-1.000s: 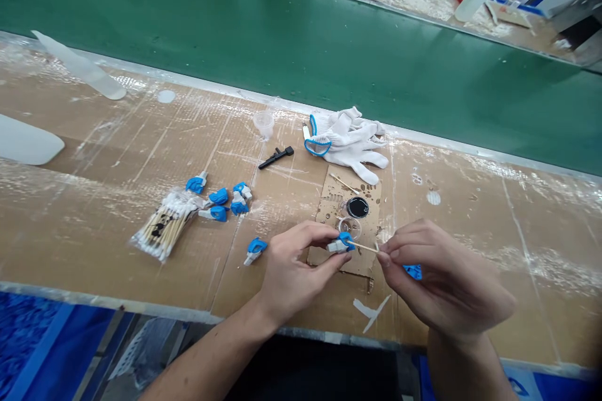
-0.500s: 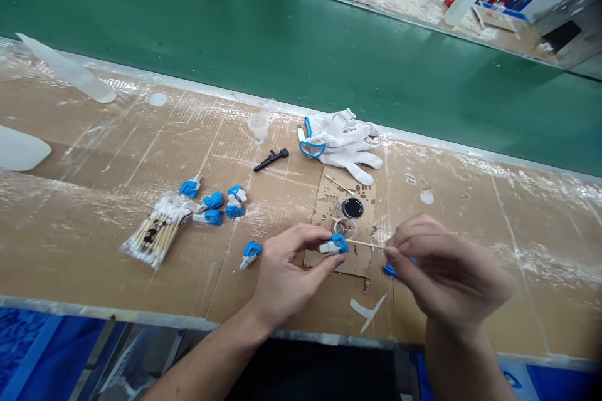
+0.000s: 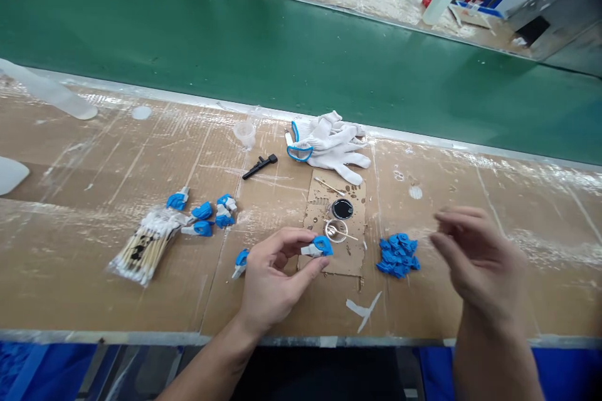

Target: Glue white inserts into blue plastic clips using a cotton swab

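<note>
Between thumb and fingers, my left hand (image 3: pixel 277 279) grips a small blue and light-grey plastic part (image 3: pixel 320 247), held above the table left of centre. My right hand (image 3: pixel 484 263) hovers at the right, somewhat blurred, thumb and fingers apart with nothing visible in them. Beyond the held part, a clear cup (image 3: pixel 335 220) has a cotton swab (image 3: pixel 347 235) resting in it, its stick jutting over the rim. A cup of black liquid (image 3: pixel 342 208) stands just behind, on a stained cardboard piece (image 3: pixel 348 261). Near my right hand lies a heap of blue parts (image 3: pixel 398 255).
Several blue and grey parts (image 3: pixel 202 210) lie at the left beside a bag of cotton swabs (image 3: pixel 147 244). Behind them are a black tool-like piece (image 3: pixel 259 166), a clear cup (image 3: pixel 245 133) and white gloves (image 3: pixel 332 144). A green belt (image 3: pixel 282 50) runs along the far side.
My right hand has let go of the cotton swab, now in the clear cup, and moved right, uncovering the blue heap. The left still grips the part. The whole view has shifted.
</note>
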Tool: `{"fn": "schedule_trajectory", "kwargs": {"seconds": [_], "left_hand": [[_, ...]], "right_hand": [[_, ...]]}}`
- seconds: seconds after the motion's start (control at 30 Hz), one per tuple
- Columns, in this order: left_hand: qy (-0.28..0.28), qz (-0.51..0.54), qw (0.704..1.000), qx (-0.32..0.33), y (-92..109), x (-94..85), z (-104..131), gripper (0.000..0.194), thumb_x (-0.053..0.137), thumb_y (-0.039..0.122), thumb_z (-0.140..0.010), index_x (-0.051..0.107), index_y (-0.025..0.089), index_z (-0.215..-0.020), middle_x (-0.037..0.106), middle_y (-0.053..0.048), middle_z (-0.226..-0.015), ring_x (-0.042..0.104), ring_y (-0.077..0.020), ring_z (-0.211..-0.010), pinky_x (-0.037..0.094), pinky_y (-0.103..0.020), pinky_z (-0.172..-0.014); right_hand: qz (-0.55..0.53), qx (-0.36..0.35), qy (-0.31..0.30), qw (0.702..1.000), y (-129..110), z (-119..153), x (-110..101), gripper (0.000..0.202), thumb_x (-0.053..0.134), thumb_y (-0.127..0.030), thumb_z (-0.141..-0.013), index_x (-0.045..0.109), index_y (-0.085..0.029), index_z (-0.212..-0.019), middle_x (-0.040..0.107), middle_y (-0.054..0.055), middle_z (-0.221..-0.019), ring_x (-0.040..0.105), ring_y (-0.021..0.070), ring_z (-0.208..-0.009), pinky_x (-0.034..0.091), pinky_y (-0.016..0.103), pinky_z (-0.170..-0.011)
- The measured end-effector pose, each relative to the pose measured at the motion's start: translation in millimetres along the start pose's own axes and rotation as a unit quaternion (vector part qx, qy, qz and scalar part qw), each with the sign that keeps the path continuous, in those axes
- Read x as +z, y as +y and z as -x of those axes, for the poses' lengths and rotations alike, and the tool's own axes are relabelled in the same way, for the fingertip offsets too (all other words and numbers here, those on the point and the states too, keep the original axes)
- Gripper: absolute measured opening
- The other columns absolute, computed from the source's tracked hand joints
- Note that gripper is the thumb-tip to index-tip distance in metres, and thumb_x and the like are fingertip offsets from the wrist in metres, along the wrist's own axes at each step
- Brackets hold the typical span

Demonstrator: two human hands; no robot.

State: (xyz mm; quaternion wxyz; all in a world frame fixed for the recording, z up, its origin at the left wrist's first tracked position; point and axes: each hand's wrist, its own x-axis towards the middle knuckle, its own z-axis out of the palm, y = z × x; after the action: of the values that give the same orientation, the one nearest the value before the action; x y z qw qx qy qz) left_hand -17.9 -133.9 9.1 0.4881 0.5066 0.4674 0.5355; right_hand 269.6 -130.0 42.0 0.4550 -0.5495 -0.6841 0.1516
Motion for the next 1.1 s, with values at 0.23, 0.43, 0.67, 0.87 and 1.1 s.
{"fn": "schedule_trajectory", "kwargs": {"seconds": [0.23, 0.43, 0.67, 0.87, 1.1], "left_hand": [[-0.017, 0.017, 1.0, -0.019, 5.1, -1.0, 1.1, 0.027, 0.082, 0.004, -0.075, 0.074, 0.022, -0.093, 0.083, 0.0, -0.098, 0.081, -0.0137, -0.091, 0.065, -0.015, -0.082], [-0.043, 0.004, 0.998, -0.039, 7.4, 0.2, 5.1, 0.026, 0.083, 0.006, -0.075, 0.074, 0.021, -0.094, 0.082, -0.001, -0.095, 0.081, -0.0145, -0.085, 0.066, -0.016, -0.077], [-0.043, 0.024, 0.997, -0.055, 4.4, 1.4, 19.4, 0.029, 0.081, 0.004, -0.078, 0.075, 0.022, -0.101, 0.081, -0.001, -0.099, 0.08, -0.0142, -0.087, 0.066, -0.017, -0.079], [-0.044, 0.085, 0.994, -0.047, 8.6, 21.9, 19.4, 0.03, 0.08, 0.001, -0.076, 0.079, 0.021, -0.099, 0.082, -0.003, -0.098, 0.08, -0.0131, -0.086, 0.065, -0.017, -0.08], [-0.1, 0.087, 0.991, -0.028, 16.3, 25.9, 25.5, 0.041, 0.084, 0.004, -0.073, 0.082, 0.023, -0.109, 0.083, -0.006, -0.109, 0.079, -0.0179, -0.104, 0.063, -0.019, -0.091]], "right_hand": [[0.207, -0.032, -0.161, 0.964, 14.4, 41.5, -29.5, 0.02, 0.06, -0.018, -0.102, 0.071, -0.023, -0.118, 0.067, 0.009, -0.107, 0.065, 0.0246, -0.097, 0.055, 0.038, -0.081], [0.274, -0.061, -0.314, 0.907, 18.3, 6.4, -1.5, 0.024, 0.056, -0.018, -0.103, 0.071, -0.022, -0.122, 0.069, 0.011, -0.117, 0.06, 0.0302, -0.101, 0.055, 0.047, -0.085], [0.162, -0.031, -0.303, 0.939, 27.2, -8.3, -11.9, 0.011, 0.062, -0.015, -0.098, 0.071, -0.022, -0.096, 0.072, 0.005, -0.091, 0.064, 0.0226, -0.083, 0.054, 0.036, -0.073], [-0.074, -0.012, -0.1, 0.992, -19.6, 23.8, 0.0, 0.02, 0.071, -0.006, -0.093, 0.072, -0.026, -0.099, 0.073, 0.0, -0.087, 0.069, 0.0176, -0.08, 0.055, 0.031, -0.073], [-0.148, -0.021, -0.16, 0.976, -65.6, 34.5, 36.3, 0.027, 0.066, -0.001, -0.096, 0.073, -0.023, -0.11, 0.069, 0.002, -0.092, 0.064, 0.014, -0.081, 0.053, 0.027, -0.07]]}}
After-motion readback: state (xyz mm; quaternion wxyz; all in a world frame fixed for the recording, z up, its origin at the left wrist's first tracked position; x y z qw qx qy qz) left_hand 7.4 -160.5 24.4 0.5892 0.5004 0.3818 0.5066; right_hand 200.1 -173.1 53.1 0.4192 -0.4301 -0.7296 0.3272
